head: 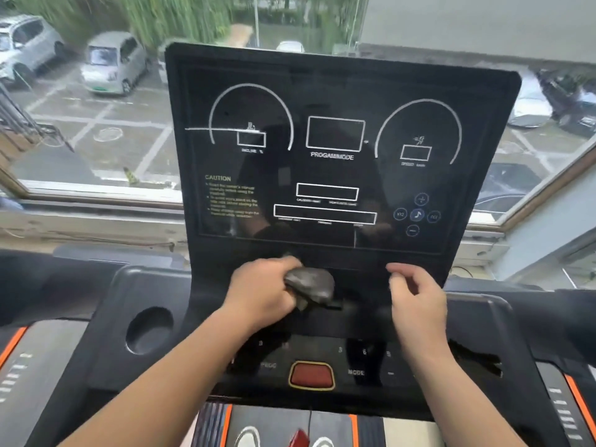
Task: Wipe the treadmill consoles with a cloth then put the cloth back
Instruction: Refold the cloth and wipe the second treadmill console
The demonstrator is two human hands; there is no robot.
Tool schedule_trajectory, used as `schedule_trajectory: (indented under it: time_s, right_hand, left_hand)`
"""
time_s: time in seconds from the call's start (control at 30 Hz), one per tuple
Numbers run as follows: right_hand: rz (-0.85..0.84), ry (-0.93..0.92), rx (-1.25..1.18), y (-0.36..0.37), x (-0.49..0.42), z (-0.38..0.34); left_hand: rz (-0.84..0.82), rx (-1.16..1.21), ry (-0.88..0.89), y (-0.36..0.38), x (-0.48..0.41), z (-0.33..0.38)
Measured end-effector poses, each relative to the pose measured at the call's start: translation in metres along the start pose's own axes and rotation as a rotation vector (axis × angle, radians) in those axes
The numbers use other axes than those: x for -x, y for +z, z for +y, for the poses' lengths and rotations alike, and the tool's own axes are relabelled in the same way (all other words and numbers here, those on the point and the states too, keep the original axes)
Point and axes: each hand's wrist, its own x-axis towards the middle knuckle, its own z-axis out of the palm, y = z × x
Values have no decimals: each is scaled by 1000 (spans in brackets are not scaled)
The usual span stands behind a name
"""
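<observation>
The black treadmill console [335, 91] fills the middle of the view, its dark display panel tilted up toward me. My left hand [261, 291] grips a bunched grey cloth [311, 283] and presses it against the ledge just below the display. My right hand [416, 295] hovers to the right of the cloth at the same height, fingers loosely curled and apart, holding nothing. Both forearms reach in from the bottom of the frame over the lower button panel.
A red stop button [311, 375] sits on the lower panel between my arms. A round cup holder [149, 330] lies at the left. Behind the console a window [96, 124] looks onto parked cars. Orange-trimmed handrails [13, 346] flank both sides.
</observation>
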Motion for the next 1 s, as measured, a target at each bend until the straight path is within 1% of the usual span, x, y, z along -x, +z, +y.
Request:
schedule_trajectory:
  time_s: [0.07,0.1,0.17,0.2,0.27,0.33,0.4,0.43,0.5,0.57,0.6,0.63,0.7,0.73,0.77,0.8,0.87,0.9,0.97,1.0]
  right_hand:
    - [-27,28,-46,18,8,-11]
    - [-38,37,-58,27,11,-16]
    - [-77,40,-54,46,18,-24]
    - [-113,37,-46,56,22,-27]
    - [-247,14,-23,78,26,-35]
    - [-429,-30,48,102,28,-50]
    - [-557,-72,142,124,28,-65]
    - [-596,-88,165,133,28,-71]
    - [-619,-137,175,145,32,-81]
    - [-572,-244,162,149,32,-94]
    - [-522,-331,147,147,28,-105]
    - [-450,-442,128,144,22,-118]
    - [-259,-725,132,135,1,-150]
    - [-161,-867,194,130,-11,-166]
    - [-68,-978,280,123,-22,-180]
    - [10,-1050,367,117,-32,-192]
    - [86,-1095,544,108,-51,-209]
    - [98,-1079,638,106,-60,-214]
    - [88,-985,785,105,-77,-222]
    - [70,-933,816,105,-84,-224]
  left_hand:
    - [78,193,-198,-15,6,-37]
    - [98,272,-264,-21,10,-52]
    - [128,392,-340,-28,19,-70]
    - [171,457,-375,-31,23,-76]
    - [319,623,-435,-39,26,-87]
    - [497,763,-444,-57,18,-90]
    - [672,839,-375,-80,5,-82]
    - [747,887,-341,-91,0,-77]
    - [890,949,-274,-106,-5,-70]
    - [986,918,-196,-110,-8,-69]
    - [978,891,-160,-109,-9,-69]
    - [924,873,-120,-109,-12,-68]
    - [820,807,-61,-118,-26,-68]
    - [838,777,-67,-128,-38,-70]
    - [892,768,-100,-144,-50,-71]
    - [959,779,-153,-165,-63,-73]
    - [1074,788,-198,-212,-89,-73]
    - [1121,726,-185,-232,-99,-70]
    - [1153,481,-76,-255,-114,-55]
    - [1109,372,20,-256,-120,-47]
